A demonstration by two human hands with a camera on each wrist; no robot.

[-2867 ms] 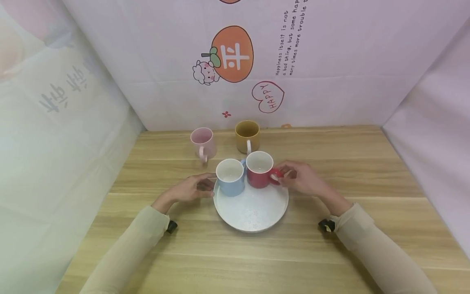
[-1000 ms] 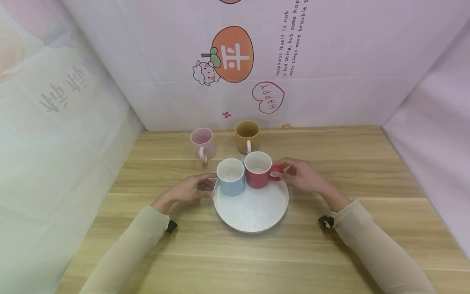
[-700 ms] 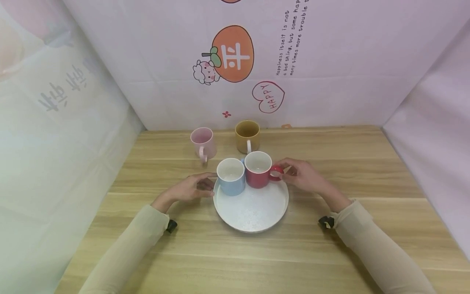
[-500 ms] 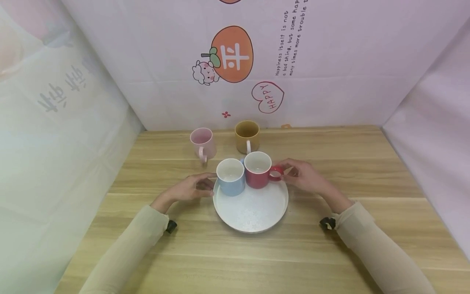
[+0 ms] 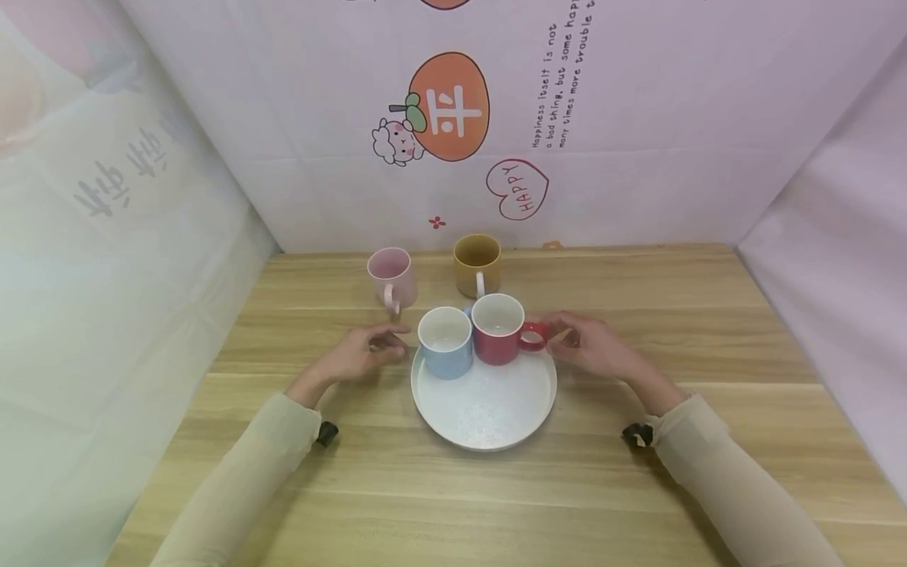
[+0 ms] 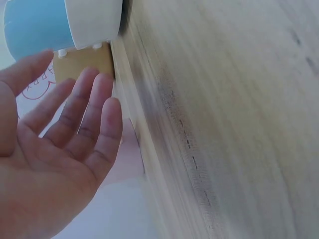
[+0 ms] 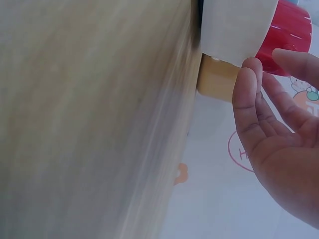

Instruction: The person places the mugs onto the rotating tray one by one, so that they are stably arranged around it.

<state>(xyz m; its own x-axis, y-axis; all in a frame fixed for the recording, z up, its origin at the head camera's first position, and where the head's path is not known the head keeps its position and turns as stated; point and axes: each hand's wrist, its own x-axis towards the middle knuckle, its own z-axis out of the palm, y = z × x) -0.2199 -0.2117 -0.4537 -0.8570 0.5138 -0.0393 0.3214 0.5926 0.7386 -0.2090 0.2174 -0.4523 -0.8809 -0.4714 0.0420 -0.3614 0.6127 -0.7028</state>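
A light blue mug [image 5: 448,358] and a red mug [image 5: 497,344] stand upright side by side on the back part of a round white tray [image 5: 484,413]. My left hand [image 5: 357,352] is left of the tray, apart from the blue mug; in the left wrist view its fingers [image 6: 79,114] are relaxed and hold nothing. My right hand [image 5: 595,345] is just right of the red mug's handle [image 5: 534,336], fingers loosely bent with nothing between them. Whether a right fingertip touches the handle or rim is hard to tell.
Behind the tray, a pink mug [image 5: 393,282] and a mustard-yellow mug [image 5: 477,268] stand on the wooden table [image 5: 453,504], handles toward me. The yellow one is close behind the red mug. A printed cloth [image 5: 623,157] hangs along the table's back edge.
Earlier my right fingers held the red mug's handle and nudged the mug slightly left; now they have let go. My left hand has drawn back left from the blue mug and tray.
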